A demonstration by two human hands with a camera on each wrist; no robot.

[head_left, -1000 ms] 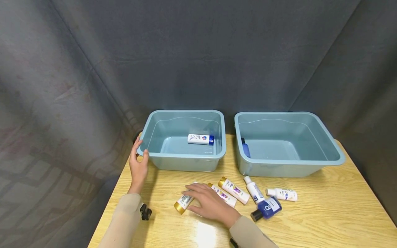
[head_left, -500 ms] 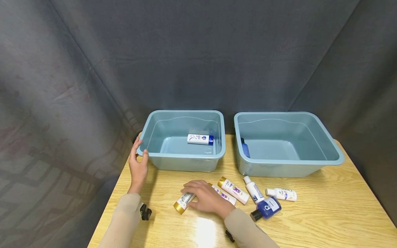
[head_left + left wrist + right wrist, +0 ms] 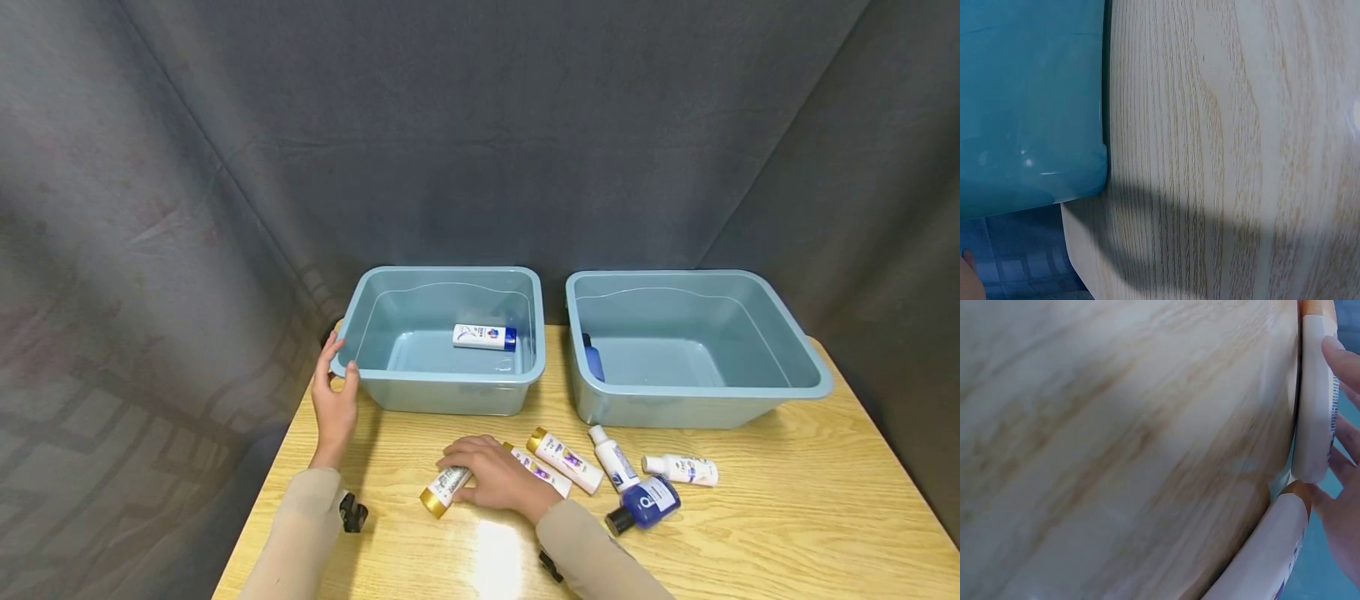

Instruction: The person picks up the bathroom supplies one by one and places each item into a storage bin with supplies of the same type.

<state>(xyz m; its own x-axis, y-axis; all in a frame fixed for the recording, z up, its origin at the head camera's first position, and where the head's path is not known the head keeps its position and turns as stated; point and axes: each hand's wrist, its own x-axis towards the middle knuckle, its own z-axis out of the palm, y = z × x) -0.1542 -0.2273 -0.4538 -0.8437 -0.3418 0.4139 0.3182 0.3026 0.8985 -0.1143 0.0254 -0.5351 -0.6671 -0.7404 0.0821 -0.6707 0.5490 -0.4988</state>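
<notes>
- Currently, a gold-capped bottle (image 3: 449, 483) is held between the thumb and curled fingers of the right hand (image 3: 501, 477); it is laid flat on the table (image 3: 405, 550), its cap left uncovered.
- If it is lifted by the covered end alone, the capped end could be dipped, since weight there is left unsupported.
- Nearly end to end with it, a white tube (image 3: 1266, 550) is shown in the right wrist view; whether it is touched cannot be told. It could be dragged or rolled if the fingers are swept sideways.
- By the left hand (image 3: 335, 414), the left bin (image 3: 450, 395) is touched at its near left corner, thumb and fingers spread apart; the pressure cannot be judged.
- If that corner is pulled or pressed hard, the bin could be slid or tipped.
</notes>
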